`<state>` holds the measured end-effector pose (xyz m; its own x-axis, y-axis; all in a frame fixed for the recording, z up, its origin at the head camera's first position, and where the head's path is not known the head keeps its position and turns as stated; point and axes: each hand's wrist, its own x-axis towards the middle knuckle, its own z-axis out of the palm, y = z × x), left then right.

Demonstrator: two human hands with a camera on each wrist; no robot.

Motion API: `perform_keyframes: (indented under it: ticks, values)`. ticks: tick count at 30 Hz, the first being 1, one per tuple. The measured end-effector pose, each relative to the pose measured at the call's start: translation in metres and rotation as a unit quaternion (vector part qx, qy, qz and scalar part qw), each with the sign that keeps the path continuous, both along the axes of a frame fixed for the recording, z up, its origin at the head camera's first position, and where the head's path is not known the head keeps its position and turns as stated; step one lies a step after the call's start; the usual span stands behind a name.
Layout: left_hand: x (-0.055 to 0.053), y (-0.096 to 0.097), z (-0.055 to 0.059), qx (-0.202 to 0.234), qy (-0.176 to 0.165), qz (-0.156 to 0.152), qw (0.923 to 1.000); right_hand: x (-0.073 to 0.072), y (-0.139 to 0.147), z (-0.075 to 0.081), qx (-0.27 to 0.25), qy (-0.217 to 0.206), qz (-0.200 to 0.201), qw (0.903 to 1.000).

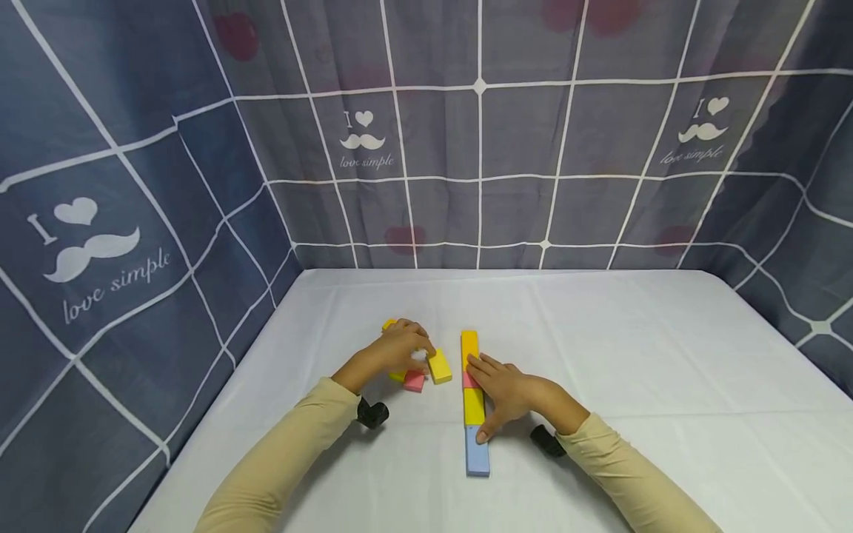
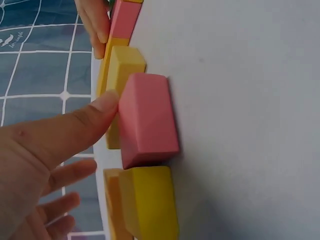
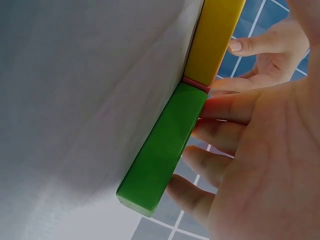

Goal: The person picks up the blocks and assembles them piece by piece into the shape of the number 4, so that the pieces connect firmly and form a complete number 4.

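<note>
A straight row of small blocks runs away from me on the table: a blue block [image 1: 477, 453] nearest, then a yellow block [image 1: 474, 407], a pink block [image 1: 470, 380] and another yellow block [image 1: 469, 343]. My right hand [image 1: 509, 389] rests along its right side, thumb by the blue block. A green block [image 3: 162, 147] touches its fingertips in the right wrist view. My left hand [image 1: 396, 348] hovers over loose blocks, fingers spread, thumb tip at a pink block [image 2: 147, 117]. Around it lie a yellow block [image 1: 439, 367], a bright yellow block [image 2: 152, 202] and an orange-yellow block [image 2: 116, 205].
A white cloth [image 1: 633, 355] covers the table. Dark checked curtains [image 1: 513, 141] hang behind it and at both sides. Black wrist cameras [image 1: 373, 413] sit under the wrists, close to the tabletop.
</note>
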<state>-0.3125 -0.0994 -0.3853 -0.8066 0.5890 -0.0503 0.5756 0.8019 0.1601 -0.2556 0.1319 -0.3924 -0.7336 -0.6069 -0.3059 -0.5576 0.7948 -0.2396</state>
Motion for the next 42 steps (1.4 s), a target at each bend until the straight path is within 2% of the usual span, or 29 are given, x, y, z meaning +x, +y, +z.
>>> perform_keyframes:
  ticks: [2, 5, 8, 12, 16, 20, 34, 38, 42]
  values:
    - [0.0, 0.001, 0.0, 0.002, 0.001, -0.021, 0.9998, 0.0, 0.0, -0.002, 0.0, 0.002, 0.004, 1.0]
    - [0.001, 0.005, 0.0, -0.006, -0.019, -0.05, 0.9986, 0.0, 0.0, -0.003, 0.003, 0.007, 0.012, 0.9999]
    - [0.004, 0.008, -0.002, -0.019, -0.032, -0.065, 0.9972, 0.0, -0.001, -0.003, 0.006, 0.012, 0.02, 0.9997]
    - [0.008, 0.011, -0.007, -0.032, 0.008, -0.065, 0.9973, 0.0, -0.002, -0.002, 0.006, 0.011, 0.016, 0.9998]
    - [0.013, 0.013, -0.011, -0.028, 0.056, -0.058, 0.9963, 0.0, -0.001, 0.0, 0.006, 0.009, 0.004, 0.9999]
    - [0.018, 0.017, -0.016, -0.016, 0.081, -0.054, 0.9951, 0.0, 0.0, 0.001, 0.01, 0.011, 0.008, 0.9999]
    - [0.033, 0.022, -0.024, 0.014, 0.107, -0.01, 0.9941, 0.0, 0.0, -0.001, 0.003, 0.012, 0.006, 0.9999]
    - [0.039, 0.017, -0.018, 0.014, 0.097, 0.019, 0.995, 0.0, 0.001, -0.001, -0.004, 0.009, 0.005, 0.9999]
    - [0.044, 0.0, -0.008, 0.024, 0.073, 0.046, 0.996, 0.0, 0.001, 0.0, -0.007, 0.006, 0.007, 0.9999]
